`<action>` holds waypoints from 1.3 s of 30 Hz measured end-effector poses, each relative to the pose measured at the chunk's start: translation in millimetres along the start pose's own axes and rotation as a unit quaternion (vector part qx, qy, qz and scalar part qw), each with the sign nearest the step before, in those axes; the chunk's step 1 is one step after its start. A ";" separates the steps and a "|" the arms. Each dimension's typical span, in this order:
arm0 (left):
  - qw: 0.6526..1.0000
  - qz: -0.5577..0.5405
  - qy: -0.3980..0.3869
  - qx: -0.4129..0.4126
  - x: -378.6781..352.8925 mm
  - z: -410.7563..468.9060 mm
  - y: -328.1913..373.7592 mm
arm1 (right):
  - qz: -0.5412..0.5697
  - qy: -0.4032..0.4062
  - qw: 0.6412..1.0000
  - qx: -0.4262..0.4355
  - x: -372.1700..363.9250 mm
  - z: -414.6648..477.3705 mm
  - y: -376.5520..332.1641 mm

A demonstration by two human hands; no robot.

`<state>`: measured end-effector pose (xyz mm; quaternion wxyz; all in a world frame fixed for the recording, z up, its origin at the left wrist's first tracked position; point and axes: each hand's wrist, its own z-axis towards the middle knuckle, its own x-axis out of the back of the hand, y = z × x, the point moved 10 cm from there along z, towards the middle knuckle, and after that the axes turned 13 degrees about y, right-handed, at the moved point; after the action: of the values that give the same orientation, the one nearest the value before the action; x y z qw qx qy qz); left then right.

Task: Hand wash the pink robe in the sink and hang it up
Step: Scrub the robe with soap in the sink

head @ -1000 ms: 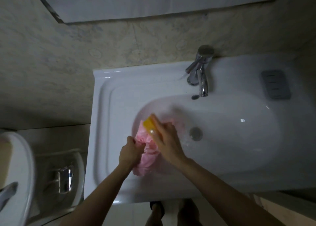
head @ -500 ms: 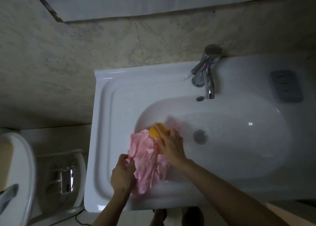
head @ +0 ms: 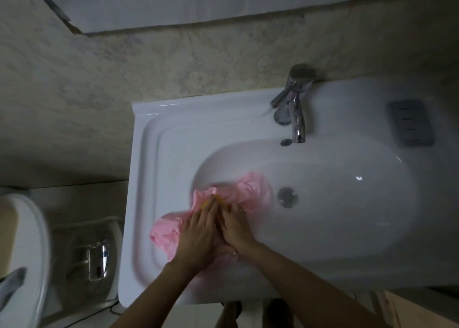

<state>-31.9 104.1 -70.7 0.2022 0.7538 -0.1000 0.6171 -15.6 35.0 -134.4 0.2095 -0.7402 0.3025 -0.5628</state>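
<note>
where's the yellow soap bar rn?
Head view: the yellow soap bar peeks out under the fingertips of the left hand and right hand, pressed on the pink robe, left of the drain.

Both hands press flat, side by side, on the pink robe (head: 233, 191), which is bunched in the left part of the white sink (head: 335, 203) and spills over its left lip. The left hand (head: 198, 230) and right hand (head: 237, 228) touch, with a bit of yellow soap (head: 218, 199) showing at their fingertips. The chrome faucet (head: 295, 109) stands behind the basin, a grey soap dish (head: 409, 122) to its right.
</note>
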 end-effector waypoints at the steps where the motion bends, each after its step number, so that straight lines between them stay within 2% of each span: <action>1: 1.000 0.011 0.000 -0.005 1.1 0.5 0.3 | -0.003 0.011 1.000 0.006 2.5 1.1 -0.9; 5: 0.999 0.035 0.035 0.023 4.7 1.1 -1.7 | 0.006 0.016 1.000 -0.026 7.9 14.3 21.6; 7: 0.995 0.054 0.084 0.026 13.9 -1.4 -1.1 | -0.045 0.011 0.997 -0.058 16.4 25.0 41.7; 9: 0.994 0.030 0.090 0.046 16.9 -2.6 -4.4 | -0.062 0.005 0.995 -0.076 24.7 30.0 49.1; 11: 0.992 -0.020 0.082 0.098 19.7 0.4 -18.0 | -0.041 0.049 0.995 -0.077 42.1 30.9 40.1; 13: 0.975 -0.077 0.097 0.187 27.5 3.1 -39.3 | -0.009 0.129 0.991 -0.033 63.9 21.6 12.0; 14: 0.955 -0.145 0.101 0.240 29.7 1.0 -49.6 | 0.002 0.146 0.989 0.007 68.3 12.2 -10.0; 16: 0.903 -0.265 0.120 0.317 36.0 -8.1 -63.1 | -0.005 0.105 0.993 0.062 54.2 -9.7 -45.8; 18: 0.866 -0.319 0.131 0.361 36.5 -19.9 -71.0 | -0.020 0.080 0.994 0.068 31.6 -15.5 -53.4; 20: 0.830 -0.370 0.113 0.402 26.7 -28.3 -76.0 | -0.037 0.080 0.996 0.024 22.3 -0.5 -36.6; 22: 0.792 -0.423 0.101 0.429 20.7 -33.1 -75.9 | -0.008 0.044 0.996 -0.084 19.6 22.2 -1.6; 24: 0.740 -0.483 0.112 0.454 25.9 -35.4 -73.4 | 0.053 0.063 0.979 -0.186 40.9 32.8 23.8; 26: 0.719 -0.504 0.159 0.452 45.2 -32.4 -75.6 | 0.071 0.094 0.982 -0.149 62.6 42.0 20.0; 28: 0.722 -0.511 0.205 0.419 73.7 -23.1 -73.3 | 0.097 0.082 0.986 -0.111 71.1 44.8 12.9; 30: 0.705 -0.537 0.239 0.397 98.8 -12.0 -65.0 | 0.206 0.068 0.968 -0.125 80.8 41.9 2.6; 32: 0.671 -0.557 0.267 0.411 109.4 -5.6 -61.0 | 0.313 0.115 0.935 -0.121 109.9 33.4 -17.8; 33: 0.639 -0.568 0.282 0.435 105.4 -5.5 -60.9 | 0.341 0.141 0.923 -0.107 123.2 28.1 -28.3; 35: 0.534 -0.614 0.274 0.512 77.6 -9.4 -55.4 | 0.332 0.200 0.920 -0.064 147.2 10.6 -50.7; 36: 0.474 -0.641 0.265 0.542 63.1 -10.5 -48.6 | 0.301 0.222 0.927 -0.033 151.5 1.8 -62.8; 37: 0.436 -0.650 0.259 0.566 48.7 -12.8 -44.9 | 0.255 0.230 0.939 0.009 152.2 -7.8 -77.4; 38: 0.432 -0.633 0.265 0.586 41.4 -17.6 -43.7 | 0.202 0.222 0.953 0.045 139.3 -12.3 -85.0; 39: 0.446 -0.596 0.280 0.606 37.0 -27.8 -47.9 | 0.147 0.197 0.966 0.076 119.5 -15.5 -91.4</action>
<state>-29.4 162.7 -39.1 0.0294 0.3459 0.8351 0.4267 10.8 20.5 13.8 0.2822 -0.5443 0.3991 -0.6818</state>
